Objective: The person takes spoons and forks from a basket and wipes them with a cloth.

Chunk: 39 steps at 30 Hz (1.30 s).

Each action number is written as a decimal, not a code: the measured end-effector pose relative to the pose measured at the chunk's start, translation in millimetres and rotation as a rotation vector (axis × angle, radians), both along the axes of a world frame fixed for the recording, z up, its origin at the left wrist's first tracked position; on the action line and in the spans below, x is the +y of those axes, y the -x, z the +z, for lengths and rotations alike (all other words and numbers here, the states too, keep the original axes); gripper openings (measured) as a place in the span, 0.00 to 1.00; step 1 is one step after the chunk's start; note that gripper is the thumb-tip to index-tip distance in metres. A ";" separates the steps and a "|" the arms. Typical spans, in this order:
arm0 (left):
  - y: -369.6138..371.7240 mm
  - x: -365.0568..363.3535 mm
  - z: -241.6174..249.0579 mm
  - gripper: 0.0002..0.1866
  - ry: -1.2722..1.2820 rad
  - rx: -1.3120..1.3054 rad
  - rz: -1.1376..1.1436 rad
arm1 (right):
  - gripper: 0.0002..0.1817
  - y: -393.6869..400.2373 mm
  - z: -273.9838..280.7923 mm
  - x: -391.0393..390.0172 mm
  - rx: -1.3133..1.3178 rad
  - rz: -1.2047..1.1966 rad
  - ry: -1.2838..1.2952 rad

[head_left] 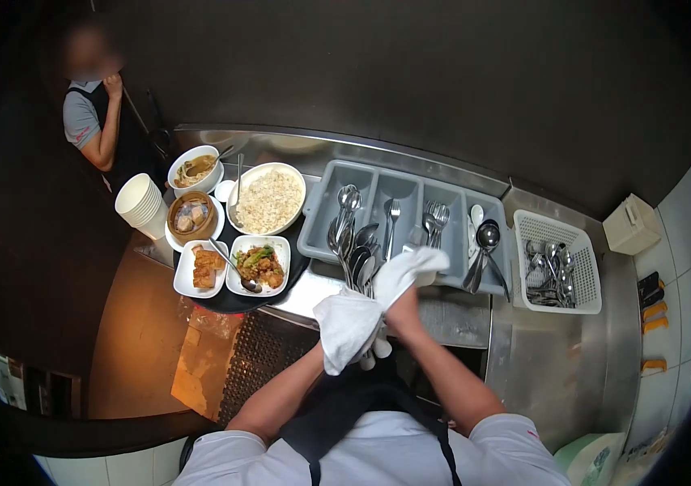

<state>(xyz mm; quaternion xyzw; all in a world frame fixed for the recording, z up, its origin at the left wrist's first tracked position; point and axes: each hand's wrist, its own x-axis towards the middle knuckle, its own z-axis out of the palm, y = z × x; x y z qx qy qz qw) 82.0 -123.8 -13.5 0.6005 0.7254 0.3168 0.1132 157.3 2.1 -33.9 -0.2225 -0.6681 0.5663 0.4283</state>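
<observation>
A white cloth (pixel 348 326) wraps round a bundle of spoons and other cutlery (pixel 360 267), heads up, handles showing below. My left hand (pixel 318 355) is closed on the cloth round the bundle, its fingers covered. Against the bundle's right side, my right hand (pixel 403 313) grips the cloth's upper part, fingers mostly hidden. Just beyond my hands lies a grey cutlery tray (pixel 325 188), with spoons, forks (pixel 439 217) and dark ladles (pixel 487 236) in its compartments.
Left of the tray, a black tray (pixel 242 304) bears bowls of food and a bamboo steamer (pixel 192 215), beside stacked cups (pixel 140 200). A white basket (pixel 586 275) of cutlery stands right. A person (pixel 94 121) stands at the back left. Orange-handled tools (pixel 654 317) hang right.
</observation>
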 end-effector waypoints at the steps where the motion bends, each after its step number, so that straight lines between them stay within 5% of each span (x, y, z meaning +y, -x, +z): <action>1: 5.8 1.7 -23.2 0.13 -0.108 0.139 0.006 | 0.04 -6.8 -5.8 -0.8 -0.064 0.196 -0.031; 2: 10.0 1.9 -38.8 0.13 -0.212 0.279 0.008 | 0.03 -10.4 -4.8 6.1 -0.161 0.173 -0.108; 4: 8.8 -2.5 -39.4 0.11 -0.131 -0.071 0.003 | 0.02 -10.3 7.3 13.0 -0.356 0.114 -0.250; 5: 2.5 -6.3 -29.3 0.10 -0.096 -0.290 0.037 | 0.02 -4.5 20.2 15.9 -0.211 0.046 0.164; 6: 0.5 -6.8 -21.2 0.10 -0.067 -0.505 0.074 | 0.03 -2.5 20.3 7.6 -0.151 0.087 0.168; 9: 15.5 -0.9 -12.3 0.09 -0.036 -0.236 0.046 | 0.04 0.1 8.7 -4.7 -0.052 0.155 0.235; 11: 8.6 -1.1 24.1 0.08 -0.046 -1.169 0.117 | 0.04 6.2 3.4 11.8 -0.027 0.185 0.543; 13: 12.4 -8.4 17.8 0.07 -0.135 -1.007 0.039 | 0.05 7.0 6.7 35.2 0.047 0.301 0.957; 14: 14.3 -12.0 14.7 0.06 -0.182 -0.926 0.006 | 0.05 0.4 -3.8 43.1 0.106 0.371 0.933; 16: 22.4 -12.4 17.4 0.08 -0.266 -0.518 -0.120 | 0.07 -8.4 27.8 17.8 -0.047 0.262 0.694; 17: 21.6 -10.8 21.3 0.08 -0.265 -0.300 -0.153 | 0.13 -14.3 18.2 19.9 -0.141 0.337 0.195; 20: 7.3 -6.2 84.3 0.08 0.388 0.500 -0.255 | 0.12 -13.6 44.6 12.2 -0.199 0.214 0.088; 23: 5.5 -19.3 57.4 0.12 0.253 -0.028 -0.127 | 0.11 -14.3 38.3 32.4 -0.077 0.060 -0.169; 26: -5.0 -19.7 50.1 0.10 0.166 -0.633 0.076 | 0.12 -16.8 29.1 44.9 -0.153 -0.038 -0.144; 27: -16.4 -9.0 107.5 0.07 0.438 -0.750 0.181 | 0.13 -15.5 26.3 41.9 -0.164 -0.076 -0.102; 30: -7.5 -21.2 30.5 0.06 0.202 -0.988 0.040 | 0.09 -3.9 27.6 -1.8 0.187 0.067 0.599; 31: -7.8 -18.4 23.5 0.09 0.135 -1.346 0.055 | 0.09 -8.7 25.7 7.1 0.101 0.098 0.592; 35: -23.4 -20.2 87.1 0.13 0.279 -1.089 0.244 | 0.10 1.9 10.5 18.9 0.102 0.020 0.569; 38: 3.1 -22.6 33.0 0.12 0.076 -0.828 0.193 | 0.10 9.4 33.1 -35.9 -0.106 0.015 0.322; 39: 10.3 -25.5 26.4 0.12 -0.059 -0.810 0.214 | 0.11 9.8 11.4 -30.6 -0.055 0.237 0.355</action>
